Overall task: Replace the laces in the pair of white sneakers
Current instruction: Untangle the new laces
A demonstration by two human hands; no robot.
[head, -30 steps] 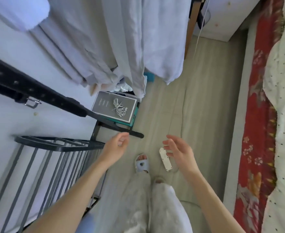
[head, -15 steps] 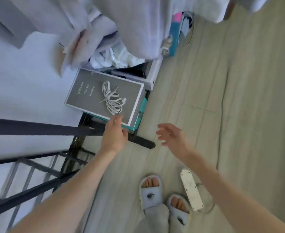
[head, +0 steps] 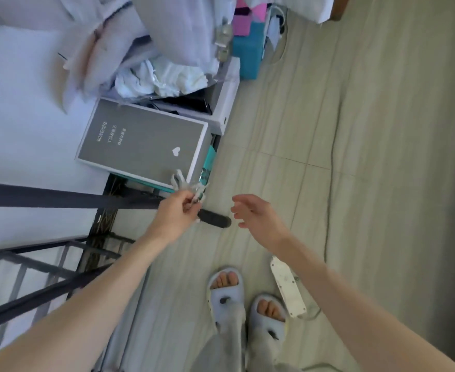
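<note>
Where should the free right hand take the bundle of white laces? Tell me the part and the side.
Probably the loose loops of the laces that stick out above the left hand, over the near edge of the grey box. Come in from the right: the right hand is open on that side, and the left fingers already pinch the bundle's lower end.

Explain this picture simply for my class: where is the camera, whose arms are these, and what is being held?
The camera sits on a person's head, looking down, so the arms are the wearer's own. The left hand pinches a bundle of white laces at the near edge of a grey box. The right hand is open beside it and holds nothing. Below are the person's feet in pale slippers on the wooden floor, next to a white power strip. No sneakers are in view.
</note>
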